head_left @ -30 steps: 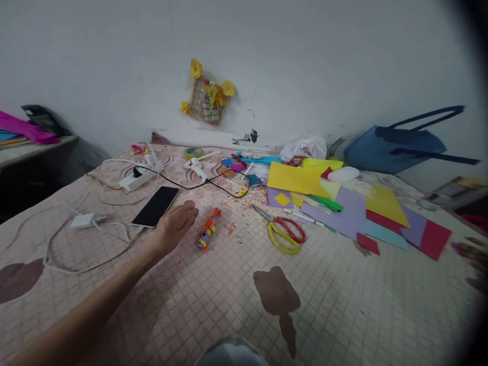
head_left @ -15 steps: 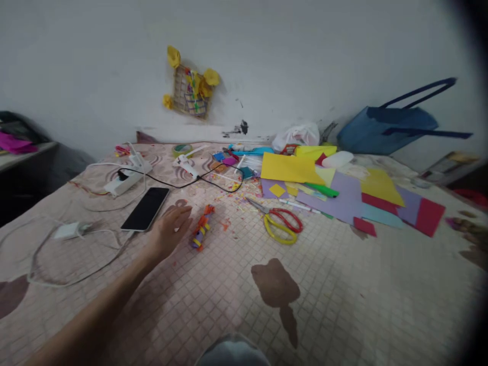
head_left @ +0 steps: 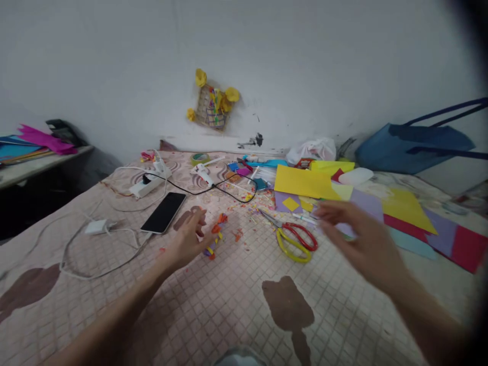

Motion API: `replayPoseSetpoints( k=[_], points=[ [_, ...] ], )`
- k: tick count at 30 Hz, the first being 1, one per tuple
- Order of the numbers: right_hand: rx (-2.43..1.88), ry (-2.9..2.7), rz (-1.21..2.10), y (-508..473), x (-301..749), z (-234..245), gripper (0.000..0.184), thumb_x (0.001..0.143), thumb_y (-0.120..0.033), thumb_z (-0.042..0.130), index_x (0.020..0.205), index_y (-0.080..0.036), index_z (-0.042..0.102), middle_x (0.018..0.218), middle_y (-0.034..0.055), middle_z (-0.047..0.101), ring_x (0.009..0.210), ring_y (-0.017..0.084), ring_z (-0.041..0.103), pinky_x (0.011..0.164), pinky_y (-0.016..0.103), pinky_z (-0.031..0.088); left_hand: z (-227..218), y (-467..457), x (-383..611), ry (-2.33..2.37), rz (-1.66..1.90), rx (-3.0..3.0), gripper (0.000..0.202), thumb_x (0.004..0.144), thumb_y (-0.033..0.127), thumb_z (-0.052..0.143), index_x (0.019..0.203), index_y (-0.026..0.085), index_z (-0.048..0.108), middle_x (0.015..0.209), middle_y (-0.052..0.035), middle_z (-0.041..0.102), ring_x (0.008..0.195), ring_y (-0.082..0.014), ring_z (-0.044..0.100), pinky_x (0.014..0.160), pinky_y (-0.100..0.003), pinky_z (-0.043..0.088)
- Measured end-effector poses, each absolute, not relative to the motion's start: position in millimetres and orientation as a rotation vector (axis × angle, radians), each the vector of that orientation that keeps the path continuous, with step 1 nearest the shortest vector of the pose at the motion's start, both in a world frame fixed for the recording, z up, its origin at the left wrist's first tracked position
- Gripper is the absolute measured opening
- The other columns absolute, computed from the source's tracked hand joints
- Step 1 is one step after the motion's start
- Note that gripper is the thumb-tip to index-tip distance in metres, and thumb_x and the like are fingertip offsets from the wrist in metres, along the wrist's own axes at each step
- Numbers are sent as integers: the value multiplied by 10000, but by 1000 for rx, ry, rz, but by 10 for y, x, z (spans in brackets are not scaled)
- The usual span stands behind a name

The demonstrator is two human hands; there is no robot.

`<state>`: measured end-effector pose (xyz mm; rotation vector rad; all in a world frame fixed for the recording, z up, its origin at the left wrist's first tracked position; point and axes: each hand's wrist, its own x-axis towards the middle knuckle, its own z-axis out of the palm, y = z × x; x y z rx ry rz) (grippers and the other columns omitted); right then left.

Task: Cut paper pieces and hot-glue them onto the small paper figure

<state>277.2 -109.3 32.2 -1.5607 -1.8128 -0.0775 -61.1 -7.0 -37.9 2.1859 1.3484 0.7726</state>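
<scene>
My left hand (head_left: 188, 240) is over the table with thumb and fingers apart. Its thumb reaches over a small strip-like paper piece (head_left: 218, 238) in orange, yellow and purple, hiding part of it; whether they touch I cannot tell. Slightly blurred, my right hand (head_left: 362, 241) is in the air at the right, thumb and fingers parted, with nothing visible between them. Left of it lie scissors (head_left: 293, 241) with one red and one yellow handle, blades partly open. A white pen (head_left: 304, 218) and a yellow paper sheet (head_left: 301, 181) lie just beyond that hand.
A phone (head_left: 163, 212) on a white cable lies left of my left hand, near a power strip (head_left: 147, 185). Farther back are a glue gun (head_left: 203, 174), green tape (head_left: 200, 159) and paper scraps. A blue bag (head_left: 415, 147) stands at the back right.
My right hand has come into view from the right, over the coloured papers. My left hand has moved closer to the paper piece, its thumb now over it. The view has shifted left.
</scene>
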Motion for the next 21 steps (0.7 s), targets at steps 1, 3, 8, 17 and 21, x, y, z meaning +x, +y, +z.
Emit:
replayPoseSetpoints(
  k=[1,3,8,17,21],
  points=[
    [-1582,-1876,-30,-1010,2738,232,239,857,-304,510,1065,-193,544,949,68,610,824,198,595,719,347,499,-380,-109,-581,1354,715,2199,688,752,419,570,1324,134,316,1048,-109,559,679,-145,591,636,-321,517],
    [-1662,-2016,66,-847,2695,-31,205,813,-287,534,997,-197,539,928,78,597,840,220,580,725,346,479,-384,-167,-513,1371,628,2221,702,748,380,567,1338,127,283,1076,-124,548,705,-164,601,663,-342,512],
    [-1789,-2104,181,-670,2734,-578,241,773,-221,529,1010,-193,491,1015,98,566,911,227,553,771,336,447,-364,-211,-381,1517,543,2244,669,760,283,518,1355,129,254,1197,-161,490,882,-216,609,726,-341,485],
    [-1907,-2025,26,-711,2774,-650,285,798,-310,519,1056,-193,488,1030,106,547,959,252,537,803,348,440,-370,-189,-323,1638,403,2229,742,743,277,522,1391,114,199,1171,-157,540,977,-249,584,790,-333,443],
    [-1958,-2000,-2,-692,2803,-708,450,823,-359,484,1220,-157,417,1067,138,547,978,269,543,817,365,437,-400,-176,-326,1635,416,2217,707,740,235,496,1383,123,223,1133,-139,577,901,-235,610,753,-323,441]
  ],
)
